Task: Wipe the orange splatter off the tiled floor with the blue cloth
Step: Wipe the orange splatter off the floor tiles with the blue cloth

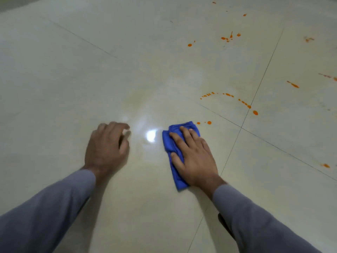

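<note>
A: Your right hand [193, 157] lay flat on the blue cloth [176, 156], lower centre-right of the frame, fingers straight and slightly spread, thumb pressing the cloth's left side.

B: And your left hand [107, 147], just left of centre, was on the tiled floor [73, 88] with fingers loosely curled, holding nothing. It was a bit blurred, so I couldn't tell exactly how the fingertips sat.

A: The cloth was folded into a narrow pad. Its long axis ran from the lower middle up towards the top of the frame, leaning slightly left, with the far end just short of the two nearest orange drops.

B: Most of the orange splatter [244, 103] sat in the right half: an arc of dots mid-right, more in the upper right, one spot at the right edge.

A: The risk, as I judged it? You had a narrow pad, so one pass could have smeared the drops into streaks rather than lifting them.

B: And pigment could have been dragged into the grout lines [259, 88] crossing that arc. You might also have missed the far spots.
</note>
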